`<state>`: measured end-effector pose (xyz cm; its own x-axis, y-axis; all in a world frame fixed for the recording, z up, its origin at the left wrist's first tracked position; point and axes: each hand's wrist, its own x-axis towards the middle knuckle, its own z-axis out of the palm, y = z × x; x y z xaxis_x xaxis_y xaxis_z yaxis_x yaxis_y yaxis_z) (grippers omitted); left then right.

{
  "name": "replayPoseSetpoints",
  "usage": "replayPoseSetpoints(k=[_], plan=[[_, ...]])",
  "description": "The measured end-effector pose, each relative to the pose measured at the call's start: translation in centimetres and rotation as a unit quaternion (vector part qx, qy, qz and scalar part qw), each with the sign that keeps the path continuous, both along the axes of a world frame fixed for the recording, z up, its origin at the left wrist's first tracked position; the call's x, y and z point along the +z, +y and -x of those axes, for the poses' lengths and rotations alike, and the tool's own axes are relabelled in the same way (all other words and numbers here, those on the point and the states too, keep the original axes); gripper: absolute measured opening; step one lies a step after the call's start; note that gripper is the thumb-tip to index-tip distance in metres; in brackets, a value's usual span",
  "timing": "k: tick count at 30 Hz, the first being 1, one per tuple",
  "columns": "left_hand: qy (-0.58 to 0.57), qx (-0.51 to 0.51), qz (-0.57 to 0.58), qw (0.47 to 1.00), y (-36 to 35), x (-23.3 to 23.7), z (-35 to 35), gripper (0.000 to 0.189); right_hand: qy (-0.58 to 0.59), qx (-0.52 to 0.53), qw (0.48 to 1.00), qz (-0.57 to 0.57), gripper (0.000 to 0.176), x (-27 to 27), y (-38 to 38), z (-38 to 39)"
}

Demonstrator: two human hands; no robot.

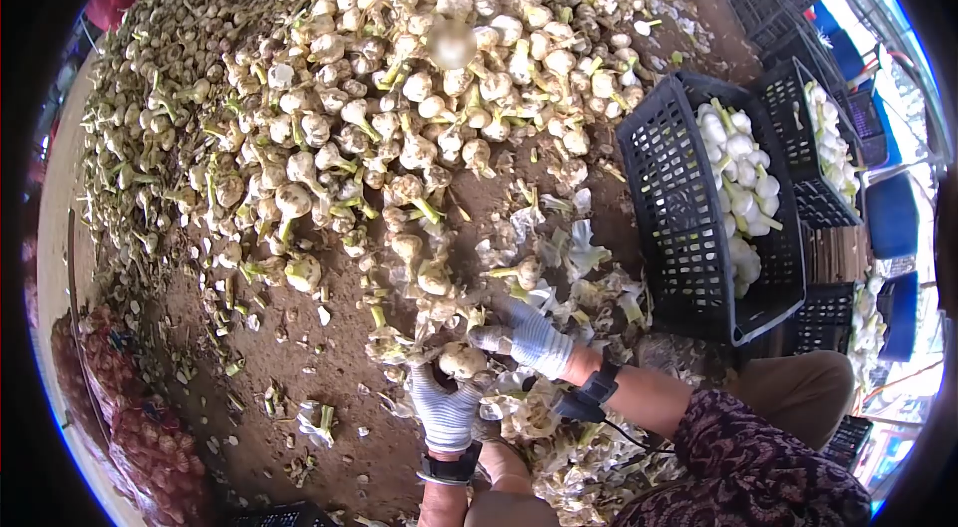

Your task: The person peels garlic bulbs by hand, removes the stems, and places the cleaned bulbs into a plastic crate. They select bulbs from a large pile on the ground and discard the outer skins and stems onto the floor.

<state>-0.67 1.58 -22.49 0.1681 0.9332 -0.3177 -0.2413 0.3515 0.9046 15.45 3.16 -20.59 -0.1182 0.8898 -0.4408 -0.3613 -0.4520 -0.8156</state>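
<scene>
Dirt ground (289, 367) holds a huge pile of uncleaned garlic (399, 88). The black crate (659, 218) has only a partial layer of cleaned bulbs (743, 188), so I judge most work is left. My left hand (444, 409) grips one garlic bulb (462, 360) just before me, and my right hand (529, 337) pinches its top.

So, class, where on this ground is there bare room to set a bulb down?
Barest: the soil between the garlic pile and the red mesh sacks, left of the left hand. A narrower strip runs beside the black crate. Crowded: the pile and the husks by the right hand.
</scene>
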Motion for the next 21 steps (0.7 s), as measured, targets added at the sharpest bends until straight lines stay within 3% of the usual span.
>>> replayPoseSetpoints(k=[2, 4, 6, 8, 11, 12, 13, 14, 15, 16, 18, 19, 21], plan=[[0.053, -0.023, -0.065, 0.996, -0.4, -0.3, 0.0, 0.069, 0.033, -0.032, 0.999, -0.012, 0.042, -0.1, -0.2, 0.3], [0.108, -0.051, -0.080, 0.990, -0.7, 0.0, 0.3, 0.070, -0.183, 0.020, 0.975, -0.122, 0.041, -0.1, -0.4, 0.1], [0.171, -0.076, -0.113, 0.976, -1.0, 0.2, 0.5, 0.070, -0.170, 0.027, 0.978, -0.114, 0.042, -0.4, -0.7, 0.1], [0.190, -0.075, -0.128, 0.971, -1.2, 0.1, 0.7, 0.070, -0.068, 0.030, 0.996, -0.050, 0.045, 0.0, -1.0, 0.0], [0.261, -0.085, -0.198, 0.941, -1.3, 0.6, 0.5, 0.069, -0.064, 0.028, 0.995, -0.066, 0.048, -0.3, -1.5, -0.4], [0.114, -0.029, -0.077, 0.990, -1.3, 0.9, 0.5, 0.067, -0.063, 0.028, 0.995, -0.067, 0.048, -0.3, -1.8, -0.5], [-0.038, 0.027, 0.048, 0.998, -1.4, 1.2, 0.4, 0.065, -0.014, 0.021, 0.998, -0.053, 0.049, 0.2, -2.0, -0.6], [-0.152, 0.049, 0.089, 0.983, -1.2, 1.6, 0.0, 0.058, 0.037, 0.015, 0.998, -0.039, 0.051, 0.5, -2.1, -0.7], [-0.219, 0.044, 0.186, 0.957, -1.2, 1.6, 0.4, 0.057, -0.067, 0.043, 0.989, -0.126, 0.051, -0.4, -2.4, -0.5], [-0.284, 0.038, 0.280, 0.916, -1.1, 1.7, 0.9, 0.058, -0.261, 0.116, 0.927, -0.244, 0.051, 0.2, -2.1, -1.0], [-0.252, 0.045, 0.294, 0.921, -1.1, 1.8, 0.7, 0.067, -0.398, 0.258, 0.849, -0.233, 0.055, 1.2, -2.1, -1.6], [-0.254, 0.024, 0.323, 0.911, -0.9, 1.4, 0.9, 0.068, -0.399, 0.256, 0.849, -0.233, 0.055, 0.9, -2.4, -1.5], [-0.244, 0.032, 0.329, 0.912, -1.0, 1.4, 0.6, 0.069, -0.338, 0.083, 0.898, -0.270, 0.062, -0.3, -3.2, -1.1]])
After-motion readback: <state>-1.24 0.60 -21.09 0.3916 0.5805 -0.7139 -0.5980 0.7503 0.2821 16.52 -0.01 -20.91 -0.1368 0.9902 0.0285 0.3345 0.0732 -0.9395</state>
